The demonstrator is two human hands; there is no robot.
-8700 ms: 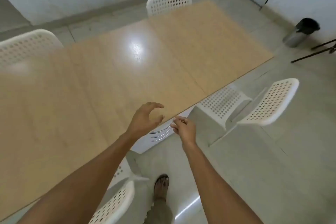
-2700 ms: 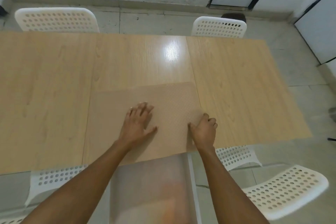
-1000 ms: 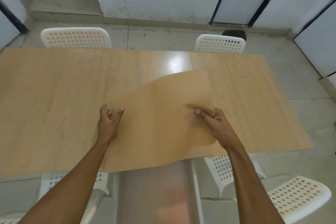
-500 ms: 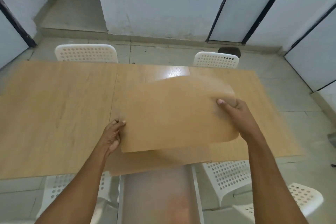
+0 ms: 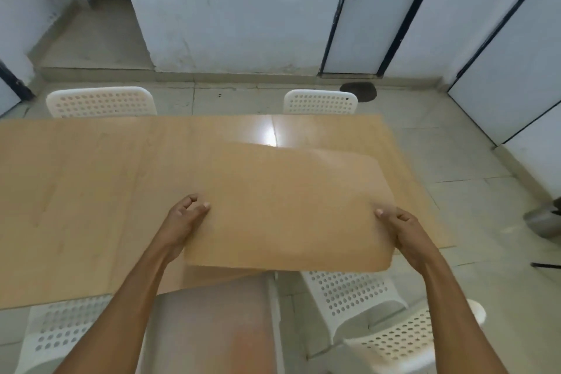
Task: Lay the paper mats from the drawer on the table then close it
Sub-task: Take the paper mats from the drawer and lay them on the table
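Long light-wood surface (image 5: 91,191), white perforated plastic chairs (image 5: 101,102) around it. Open translucent drawer (image 5: 212,322) at near edge. Tan rectangular paper mat (image 5: 288,206) held above surface, right of centre. Left hand (image 5: 185,218) pinches its left edge, right hand (image 5: 406,231) grips right edge.

Single head-worn view (wide-angle), looking forward and down over the table (image 5: 91,179), close above it; far wall (image 5: 230,9) beyond.
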